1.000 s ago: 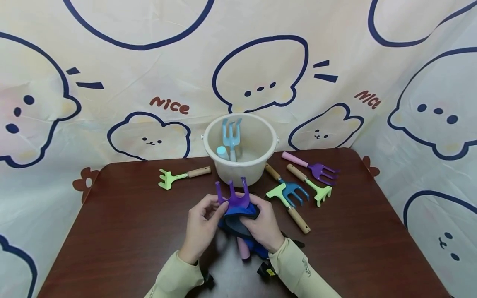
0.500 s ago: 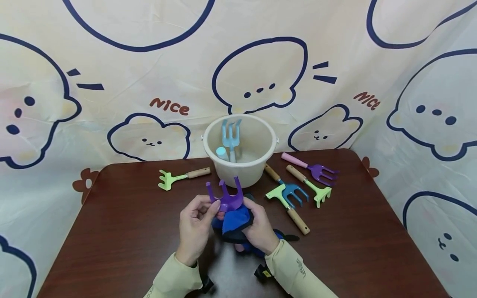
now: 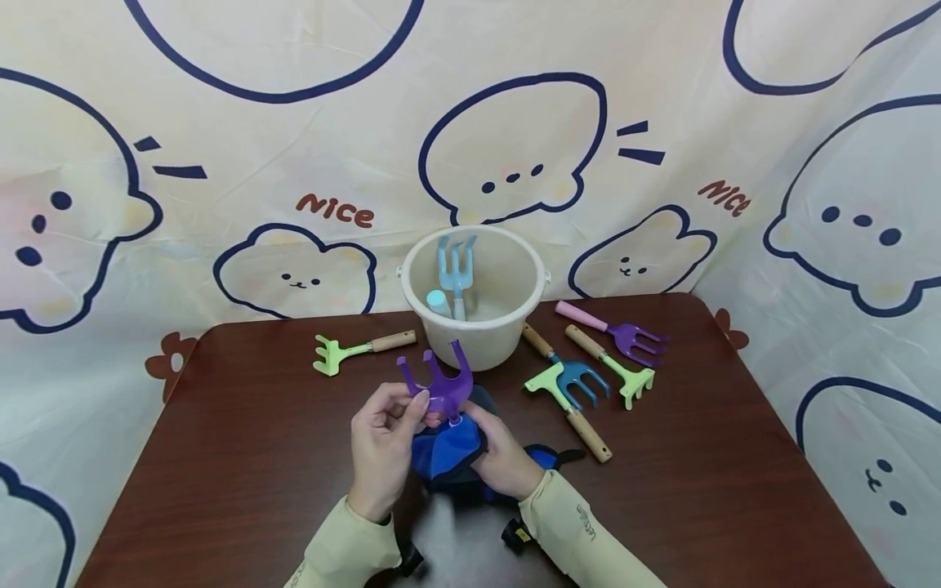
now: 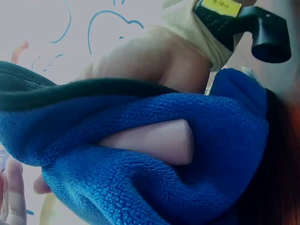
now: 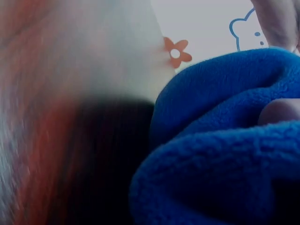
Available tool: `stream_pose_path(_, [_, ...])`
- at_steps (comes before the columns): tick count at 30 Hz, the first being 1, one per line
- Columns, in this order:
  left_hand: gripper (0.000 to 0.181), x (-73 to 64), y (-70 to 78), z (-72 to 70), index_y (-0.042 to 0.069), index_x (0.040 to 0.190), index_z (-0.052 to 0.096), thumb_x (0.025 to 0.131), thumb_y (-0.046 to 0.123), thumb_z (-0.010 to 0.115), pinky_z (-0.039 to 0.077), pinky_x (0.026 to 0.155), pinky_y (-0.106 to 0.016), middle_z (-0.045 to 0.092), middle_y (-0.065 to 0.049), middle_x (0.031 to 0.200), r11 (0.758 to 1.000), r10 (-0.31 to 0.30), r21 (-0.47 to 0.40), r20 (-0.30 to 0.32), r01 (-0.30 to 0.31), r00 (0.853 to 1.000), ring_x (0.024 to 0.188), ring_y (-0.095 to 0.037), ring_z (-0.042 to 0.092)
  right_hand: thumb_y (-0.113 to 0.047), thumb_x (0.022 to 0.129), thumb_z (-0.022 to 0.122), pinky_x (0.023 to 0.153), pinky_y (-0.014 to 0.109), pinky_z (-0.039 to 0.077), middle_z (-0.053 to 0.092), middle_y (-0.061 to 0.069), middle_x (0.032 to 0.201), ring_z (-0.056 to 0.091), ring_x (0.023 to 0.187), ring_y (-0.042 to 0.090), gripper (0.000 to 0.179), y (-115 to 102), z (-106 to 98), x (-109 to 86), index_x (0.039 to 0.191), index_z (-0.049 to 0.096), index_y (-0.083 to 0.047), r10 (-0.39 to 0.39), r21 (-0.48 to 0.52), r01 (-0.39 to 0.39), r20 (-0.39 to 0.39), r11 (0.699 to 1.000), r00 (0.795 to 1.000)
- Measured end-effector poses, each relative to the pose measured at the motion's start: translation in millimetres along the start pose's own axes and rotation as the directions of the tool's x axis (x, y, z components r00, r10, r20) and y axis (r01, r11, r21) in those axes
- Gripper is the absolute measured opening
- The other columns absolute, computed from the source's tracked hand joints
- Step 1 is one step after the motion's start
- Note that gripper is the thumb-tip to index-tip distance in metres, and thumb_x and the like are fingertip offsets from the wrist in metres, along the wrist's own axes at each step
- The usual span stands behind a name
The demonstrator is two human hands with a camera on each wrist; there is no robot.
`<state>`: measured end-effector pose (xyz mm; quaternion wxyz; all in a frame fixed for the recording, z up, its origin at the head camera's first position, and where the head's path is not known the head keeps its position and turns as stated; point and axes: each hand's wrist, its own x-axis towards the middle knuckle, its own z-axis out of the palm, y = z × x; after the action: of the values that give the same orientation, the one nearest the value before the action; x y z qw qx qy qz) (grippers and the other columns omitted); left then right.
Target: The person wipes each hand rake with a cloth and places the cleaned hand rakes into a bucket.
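Observation:
My left hand [image 3: 382, 449] pinches the purple head of a small hand fork [image 3: 445, 392], its tines pointing up and away. My right hand [image 3: 506, 459] grips a blue fleecy cloth [image 3: 444, 449] with dark edging, wrapped about the fork below its head. Out of the cloth's folds, in the left wrist view, sticks the fork's pale pink handle [image 4: 161, 143]. Most of the right fingers are hidden by the cloth. Blue cloth fills much of the right wrist view.
Behind the hands stands a cream bucket [image 3: 478, 343] holding a light blue fork [image 3: 457, 276]. Left of it lies a green rake [image 3: 332, 354]. To its right are a purple fork [image 3: 632, 339], a blue fork [image 3: 577, 380], a green rake [image 3: 635, 382] and a green hoe [image 3: 547, 378].
The fork and both hands have shifted a little to the left. The cloth has been folded round the fork's neck, and the pink handle no longer shows in the head view.

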<state>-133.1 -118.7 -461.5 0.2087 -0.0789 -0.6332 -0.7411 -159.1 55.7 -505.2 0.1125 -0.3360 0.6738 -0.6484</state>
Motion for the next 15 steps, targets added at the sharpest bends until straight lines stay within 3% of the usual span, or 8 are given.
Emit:
stream_pose_path(9, [0.005, 2.0, 3.0, -0.9, -0.009, 0.099, 0.067, 0.097, -0.005, 0.066, 0.061, 0.073, -0.025, 0.073, -0.001, 0.078, 0.999, 0.018, 0.027, -0.053, -0.017, 0.998, 0.067, -0.012, 0.072, 0.000, 0.104, 0.054, 0.110, 0.028, 0.047, 0.058, 0.030, 0.132, 0.059, 0.122, 0.034, 0.037, 0.4, -4.6, 1.6, 0.139, 0.047, 0.007, -0.026, -0.024, 0.027, 0.055, 0.999, 0.998])
stream_pose_path(15, [0.008, 4.2, 6.4, -1.6, -0.014, 0.100, 0.065, 0.098, -0.006, 0.065, 0.061, 0.073, -0.025, 0.074, -0.002, 0.081, 0.999, 0.030, -0.018, -0.066, -0.031, 0.997, 0.068, -0.013, 0.072, -0.003, 0.106, 0.052, 0.107, 0.031, 0.048, 0.059, 0.026, 0.126, 0.057, 0.117, 0.019, 0.028, 2.8, -4.9, 3.0, 0.132, 0.049, 0.006, -0.028, -0.043, 0.031, 0.066, 0.999, 0.997])
